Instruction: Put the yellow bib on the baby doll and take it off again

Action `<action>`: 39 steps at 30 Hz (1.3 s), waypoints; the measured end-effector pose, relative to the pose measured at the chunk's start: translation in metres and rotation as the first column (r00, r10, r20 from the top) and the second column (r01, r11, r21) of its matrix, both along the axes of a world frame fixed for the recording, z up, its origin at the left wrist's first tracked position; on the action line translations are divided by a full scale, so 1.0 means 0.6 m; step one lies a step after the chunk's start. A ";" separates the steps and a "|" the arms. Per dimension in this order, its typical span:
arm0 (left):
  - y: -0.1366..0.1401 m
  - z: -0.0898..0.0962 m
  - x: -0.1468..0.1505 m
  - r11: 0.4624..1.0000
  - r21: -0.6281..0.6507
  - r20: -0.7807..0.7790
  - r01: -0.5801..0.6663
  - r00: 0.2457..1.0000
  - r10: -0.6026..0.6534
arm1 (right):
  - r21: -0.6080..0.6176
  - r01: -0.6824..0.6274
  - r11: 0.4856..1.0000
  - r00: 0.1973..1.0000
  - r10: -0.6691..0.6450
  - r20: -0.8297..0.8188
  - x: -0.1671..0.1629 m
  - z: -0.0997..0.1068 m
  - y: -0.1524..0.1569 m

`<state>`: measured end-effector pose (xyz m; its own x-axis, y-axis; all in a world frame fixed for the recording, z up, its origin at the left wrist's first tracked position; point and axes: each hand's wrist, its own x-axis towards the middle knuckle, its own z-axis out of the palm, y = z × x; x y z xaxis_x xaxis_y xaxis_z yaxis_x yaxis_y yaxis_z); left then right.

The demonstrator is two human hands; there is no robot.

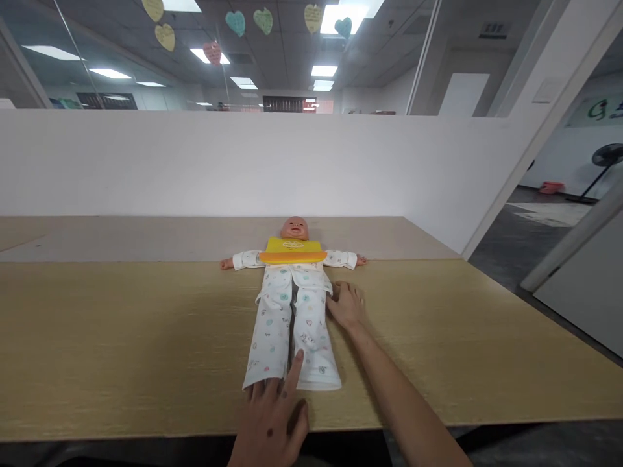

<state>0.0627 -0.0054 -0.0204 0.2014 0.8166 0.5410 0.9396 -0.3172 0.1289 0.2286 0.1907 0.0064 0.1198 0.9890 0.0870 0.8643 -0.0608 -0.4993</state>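
A baby doll [294,228] lies on its back on the table, head toward the wall and arms stretched out sideways. It wears a yellow bib [292,246] with an orange lower edge, a white patterned top [311,277] and white patterned trousers [270,331]. At the near end, my left hand [270,421] has its index finger extended between the trouser legs; the other fingertips are hidden at the left leg's hem. My right hand [349,305] rests beside the doll's hip on the right, fingers spread on the table and thumb against the trousers.
The wooden table [146,337] runs up to a white wall [204,162] with a window above it. Heart-shaped paper notes [235,23] hang on the glass. Off to the right are a doorway, a black fan [607,155] and a red bin [551,187].
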 end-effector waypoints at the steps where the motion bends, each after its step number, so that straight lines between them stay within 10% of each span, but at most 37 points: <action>1: 0.000 -0.001 0.001 1.000 0.001 0.020 0.000 1.000 0.000 | -0.003 0.001 1.000 1.000 -0.001 0.001 0.000 0.000 0.000; 20: 0.027 0.012 0.003 0.990 -0.143 0.068 0.019 0.998 -0.009 | 0.006 0.002 1.000 1.000 -0.001 -0.025 0.000 0.000 0.001; 29: 0.026 -0.005 0.006 0.991 0.114 -0.078 -0.071 0.994 0.080 | 0.019 -0.018 1.000 0.999 0.019 -0.046 0.001 -0.002 0.001; 39: 0.035 -0.012 0.003 0.999 0.019 0.002 -0.046 0.999 0.046 | 0.039 -0.027 0.999 0.998 0.029 -0.051 0.004 -0.004 0.003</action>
